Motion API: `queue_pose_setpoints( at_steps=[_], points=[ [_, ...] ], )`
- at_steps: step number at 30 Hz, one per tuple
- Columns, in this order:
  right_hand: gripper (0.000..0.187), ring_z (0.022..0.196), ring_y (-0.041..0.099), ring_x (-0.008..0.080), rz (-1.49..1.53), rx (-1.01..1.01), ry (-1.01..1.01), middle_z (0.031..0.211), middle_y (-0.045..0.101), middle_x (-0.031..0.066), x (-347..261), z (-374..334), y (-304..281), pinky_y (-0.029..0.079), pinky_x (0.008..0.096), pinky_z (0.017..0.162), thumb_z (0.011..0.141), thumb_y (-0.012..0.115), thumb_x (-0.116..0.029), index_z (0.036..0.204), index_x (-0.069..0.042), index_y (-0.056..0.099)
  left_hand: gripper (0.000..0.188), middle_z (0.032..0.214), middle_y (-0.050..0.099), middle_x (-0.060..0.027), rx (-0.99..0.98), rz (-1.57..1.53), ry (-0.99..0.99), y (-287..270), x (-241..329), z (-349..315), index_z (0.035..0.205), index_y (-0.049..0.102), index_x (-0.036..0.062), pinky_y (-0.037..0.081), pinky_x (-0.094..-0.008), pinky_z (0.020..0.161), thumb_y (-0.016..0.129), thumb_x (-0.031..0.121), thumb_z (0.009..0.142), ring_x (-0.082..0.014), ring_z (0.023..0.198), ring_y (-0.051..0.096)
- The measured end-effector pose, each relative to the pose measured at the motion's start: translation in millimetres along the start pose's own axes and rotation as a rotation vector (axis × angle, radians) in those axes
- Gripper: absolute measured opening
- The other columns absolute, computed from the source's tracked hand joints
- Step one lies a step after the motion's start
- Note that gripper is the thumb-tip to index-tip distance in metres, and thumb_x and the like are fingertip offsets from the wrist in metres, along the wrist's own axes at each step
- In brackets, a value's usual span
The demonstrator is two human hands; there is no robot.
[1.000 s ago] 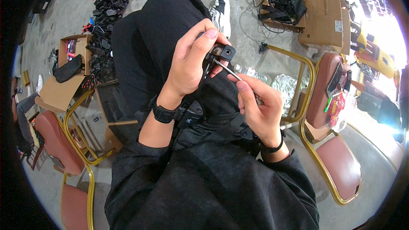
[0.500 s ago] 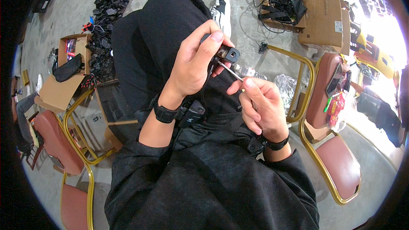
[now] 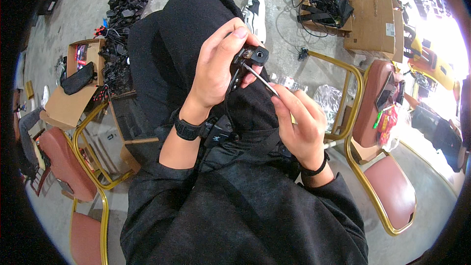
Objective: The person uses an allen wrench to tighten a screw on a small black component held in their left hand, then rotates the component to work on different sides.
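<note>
Above my lap, my left hand point(image 3: 216, 66) is closed around a small black device point(image 3: 257, 56) that has a squared end with a round hole. A thin dark cable hangs from the device toward my left wrist. My right hand point(image 3: 301, 118) pinches a screwdriver point(image 3: 261, 81), its slim metal shaft slanting up and left. The screwdriver's tip meets the device just below the squared end. Its handle is mostly hidden by my right fingers. A black strap with a small black box point(image 3: 219, 131) sits at my left wrist, and another strap point(image 3: 316, 167) circles my right wrist.
Chairs with gold frames and brown pads point(image 3: 378, 103) stand on both sides. An open carton of black cables point(image 3: 324, 10) is at the far right, beside a closed-looking carton point(image 3: 370, 24). Bundled cables point(image 3: 125, 14) lie on the floor at the far left, near a small open box point(image 3: 86, 51).
My right hand has turned, its fingers now further over the screwdriver. The device has tilted and shifted slightly left, with the screwdriver tip still at it.
</note>
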State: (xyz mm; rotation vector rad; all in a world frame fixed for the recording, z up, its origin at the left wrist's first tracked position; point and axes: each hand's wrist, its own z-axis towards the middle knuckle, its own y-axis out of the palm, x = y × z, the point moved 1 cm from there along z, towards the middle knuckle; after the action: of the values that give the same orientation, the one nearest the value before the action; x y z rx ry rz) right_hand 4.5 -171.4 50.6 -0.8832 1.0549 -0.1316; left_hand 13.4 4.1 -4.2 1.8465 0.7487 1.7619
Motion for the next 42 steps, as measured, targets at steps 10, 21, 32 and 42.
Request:
queue_pose_setpoints(
  at_steps=[10,21,32,42],
  points=[
    [0.019,0.044,0.055,0.0143,0.539,-0.122,0.481,0.056,0.051,0.0045,-9,6,-12,0.039,0.0252,0.039,0.093,0.055,-0.008,0.109,-0.001,0.062,0.027,0.068,0.055,-0.0076,0.046,0.185,0.045,7,-1,-4,0.087,0.049,0.0047,0.038,-0.0202,0.045,0.039,0.026,0.100,-0.0077,0.051,0.047],
    [0.022,0.045,0.051,0.0083,0.688,-0.201,0.703,0.058,0.054,0.0007,-2,-2,-3,0.040,0.0232,0.043,0.097,0.050,-0.009,0.113,-0.001,0.063,0.029,0.067,0.056,-0.0041,0.027,0.118,0.035,6,0,-2,0.087,0.051,0.0041,0.037,-0.0188,0.046,0.041,0.028,0.100,-0.0058,0.051,0.048],
    [0.021,0.049,0.053,0.0124,0.120,-0.028,0.135,0.058,0.051,0.0042,-1,-3,2,0.042,0.0285,0.046,0.090,0.060,-0.005,0.110,-0.001,0.063,0.030,0.065,0.056,-0.0050,0.022,0.120,0.031,5,-1,-1,0.087,0.051,0.0037,0.038,-0.0194,0.045,0.040,0.028,0.100,-0.0067,0.048,0.047],
    [0.023,0.041,0.048,0.0072,0.780,-0.199,0.724,0.053,0.051,0.0013,-12,2,-6,0.039,0.0228,0.039,0.100,0.047,-0.014,0.110,0.000,0.062,0.031,0.065,0.051,-0.0131,0.005,0.170,0.011,5,1,0,0.085,0.046,0.0029,0.037,-0.0231,0.042,0.035,0.028,0.099,-0.0122,0.048,0.045]
  ],
)
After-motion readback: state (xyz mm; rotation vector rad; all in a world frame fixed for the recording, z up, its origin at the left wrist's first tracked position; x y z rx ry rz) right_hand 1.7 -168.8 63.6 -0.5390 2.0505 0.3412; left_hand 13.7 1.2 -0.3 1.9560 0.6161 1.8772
